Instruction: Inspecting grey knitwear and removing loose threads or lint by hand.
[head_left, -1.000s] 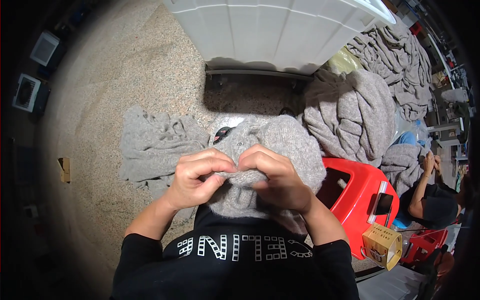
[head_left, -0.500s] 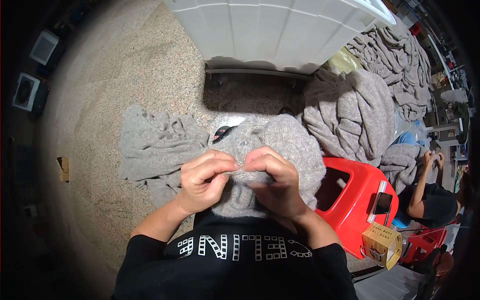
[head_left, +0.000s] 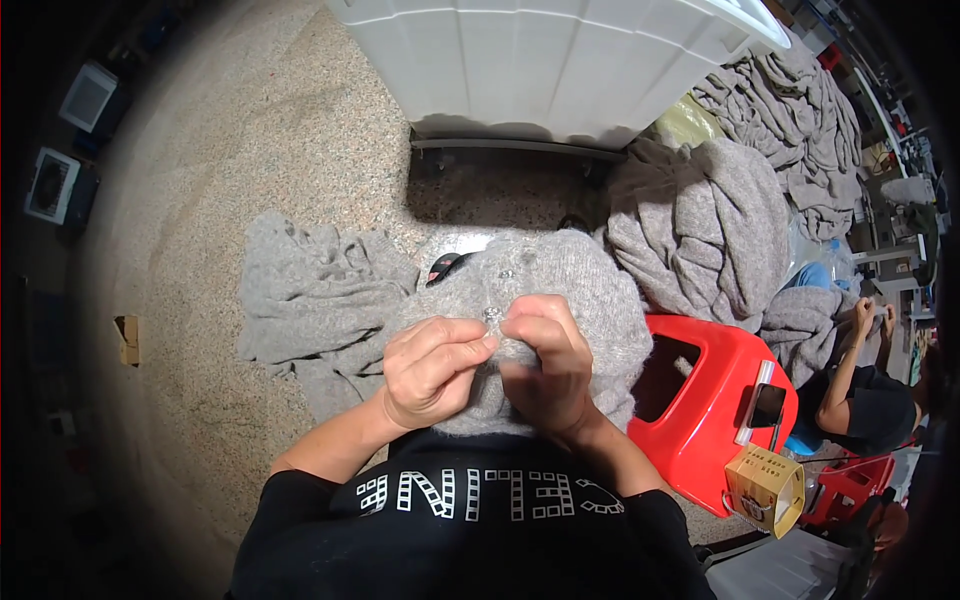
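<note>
A fuzzy grey knitted garment (head_left: 590, 290) lies bunched over my lap, with small shiny buttons (head_left: 492, 315) along its middle. Over its near part, my left hand (head_left: 435, 372) is closed, thumb and forefinger pressed together just below a button. Close beside it, my right hand (head_left: 550, 360) has its fingers curled in a pinch, its lower part in shadow and slightly blurred. The two sets of fingertips are a small gap apart. Whatever lies between the fingertips of either hand is too small to make out.
Grey knit cloth (head_left: 310, 290) spreads on the speckled floor at left. A large pale bin (head_left: 560, 70) stands ahead. At right are knit heaps (head_left: 700, 230), a red stool (head_left: 690, 440) carrying a phone (head_left: 768, 406), a yellow carton (head_left: 760, 485), and a seated co-worker (head_left: 865, 400).
My hands have shifted slightly; the left moved right and the right fingertips drew a little away from the left ones. The button by my fingers shows more plainly. The co-worker's hands moved apart.
</note>
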